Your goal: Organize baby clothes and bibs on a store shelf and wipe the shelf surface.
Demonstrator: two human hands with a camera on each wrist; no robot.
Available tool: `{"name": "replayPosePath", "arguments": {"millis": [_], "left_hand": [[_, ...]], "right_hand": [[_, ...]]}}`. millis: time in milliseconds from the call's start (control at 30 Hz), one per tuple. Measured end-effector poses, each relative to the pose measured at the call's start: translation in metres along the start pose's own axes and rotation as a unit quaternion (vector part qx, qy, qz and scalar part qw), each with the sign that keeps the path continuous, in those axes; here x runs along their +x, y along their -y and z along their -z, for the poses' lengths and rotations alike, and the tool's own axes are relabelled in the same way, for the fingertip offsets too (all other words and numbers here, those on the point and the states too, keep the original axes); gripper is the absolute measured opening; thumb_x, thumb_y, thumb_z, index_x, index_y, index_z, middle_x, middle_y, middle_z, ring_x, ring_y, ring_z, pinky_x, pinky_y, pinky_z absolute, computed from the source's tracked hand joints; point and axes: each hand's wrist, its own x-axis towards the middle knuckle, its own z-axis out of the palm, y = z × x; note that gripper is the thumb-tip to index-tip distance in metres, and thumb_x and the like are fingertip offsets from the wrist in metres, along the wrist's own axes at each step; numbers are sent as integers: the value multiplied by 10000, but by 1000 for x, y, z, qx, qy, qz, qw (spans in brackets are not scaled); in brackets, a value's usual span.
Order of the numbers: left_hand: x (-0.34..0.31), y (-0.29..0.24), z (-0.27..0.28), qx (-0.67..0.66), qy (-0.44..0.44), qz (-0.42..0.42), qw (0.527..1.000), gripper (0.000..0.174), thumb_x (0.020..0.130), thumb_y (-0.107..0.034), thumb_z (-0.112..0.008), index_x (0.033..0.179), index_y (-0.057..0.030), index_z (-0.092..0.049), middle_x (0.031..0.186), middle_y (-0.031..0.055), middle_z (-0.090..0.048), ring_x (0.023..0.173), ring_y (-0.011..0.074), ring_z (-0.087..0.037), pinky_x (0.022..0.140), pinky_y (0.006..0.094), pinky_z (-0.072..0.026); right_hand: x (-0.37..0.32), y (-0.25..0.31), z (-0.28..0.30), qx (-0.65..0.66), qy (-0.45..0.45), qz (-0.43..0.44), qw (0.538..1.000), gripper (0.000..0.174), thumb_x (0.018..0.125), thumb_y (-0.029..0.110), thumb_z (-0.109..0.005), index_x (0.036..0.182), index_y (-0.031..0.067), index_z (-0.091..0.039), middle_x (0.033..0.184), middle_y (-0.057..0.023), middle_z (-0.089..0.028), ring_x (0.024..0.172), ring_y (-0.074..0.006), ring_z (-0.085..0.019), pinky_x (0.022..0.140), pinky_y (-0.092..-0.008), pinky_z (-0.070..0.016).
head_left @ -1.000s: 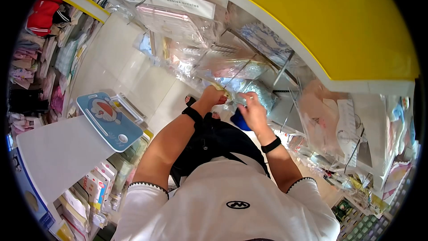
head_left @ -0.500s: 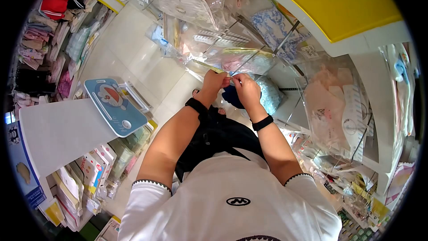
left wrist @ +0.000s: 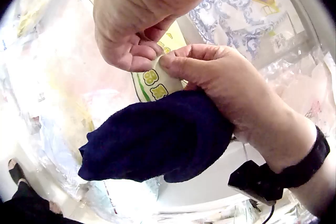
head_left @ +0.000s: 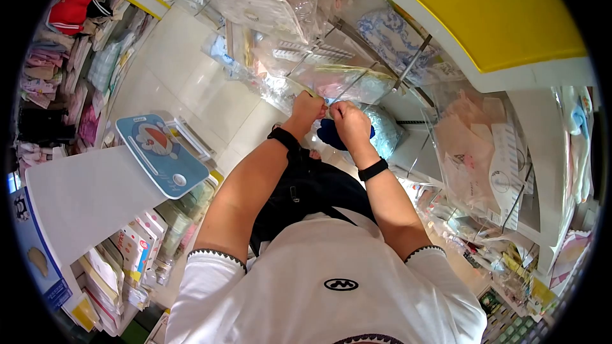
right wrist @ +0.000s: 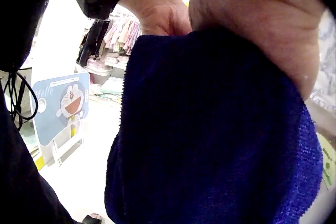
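In the left wrist view, my left hand [left wrist: 144,16] comes in from above with curled fingers, pinching the edge of a pale yellow packet [left wrist: 149,85] with green-outlined lettering. Opposite it, my right hand [left wrist: 231,77] has its thumb and forefinger on the same edge, the fingertips of both hands almost meeting. A navy blue cloth [left wrist: 152,137] with a towel-like weave hangs from the right hand, below its thumb. Close up in the right wrist view, the cloth covers most of the right hand's fingers. From the head view, both hands are over the lower rack hooks.
Metal hooks [head_left: 413,62] carry clear-bagged baby goods around the hands. A yellow-edged shelf [head_left: 484,19] overhangs at upper right. To the left stand a white table [head_left: 95,197] and a blue cartoon folding table [head_left: 162,156]. Clothes racks line the far left.
One second ago the right hand was apart from the left, fingers spread. It has come in beside the left hand, and both now pinch the packet's edge. The head view has shifted slightly.
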Motion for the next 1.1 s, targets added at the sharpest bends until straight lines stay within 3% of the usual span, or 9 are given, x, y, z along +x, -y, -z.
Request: {"name": "replayPosePath", "arguments": {"millis": [267,367,500,767,967,1100], "left_hand": [[-6,-4,-2,25,-11,4,1000,217,768,-174,-571,733,39,-553,655,79,-560,537,140,-534,533,242,-476],[-9,-8,2,62,-30,-15,998,259,799,-229,-571,759,24,-539,658,73,-558,544,133,-529,538,239,-475],[-5,-3,6,80,-7,2,997,270,812,-244,-560,778,23,-538,684,83,-588,550,138,-542,544,247,-478],[5,6,11,86,-2,19,996,298,831,-255,-535,750,32,-563,701,97,-620,553,145,-555,543,254,-480],[-1,-1,5,30,-16,-12,999,315,823,-219,-508,717,68,-585,655,112,-629,516,150,-558,493,253,-459],[1,0,3,33,8,-24,999,322,844,-260,-522,801,56,-568,735,112,-637,583,134,-567,538,239,-469]], "right_hand": [[-6,-1,3,1,-32,29,999,122,809,194,-534,792,89,-594,812,-97,-615,674,-308,-603,604,-394,-482],[-9,-1,5,6,-24,-8,1000,120,808,200,-548,812,94,-604,834,-85,-623,734,-294,-601,641,-380,-472],[-10,-2,11,-1,-29,3,1000,113,801,187,-542,787,92,-600,817,-82,-616,686,-293,-604,604,-382,-481],[-6,-5,3,-20,11,8,1000,146,816,226,-548,821,95,-613,844,-88,-622,741,-292,-604,641,-382,-475],[-5,2,2,-17,-3,-18,1000,147,819,228,-549,833,96,-612,853,-99,-619,742,-305,-603,647,-395,-476],[-4,-1,1,-20,-17,-21,999,145,824,213,-533,829,90,-609,860,-102,-616,741,-315,-603,649,-405,-478]]}}
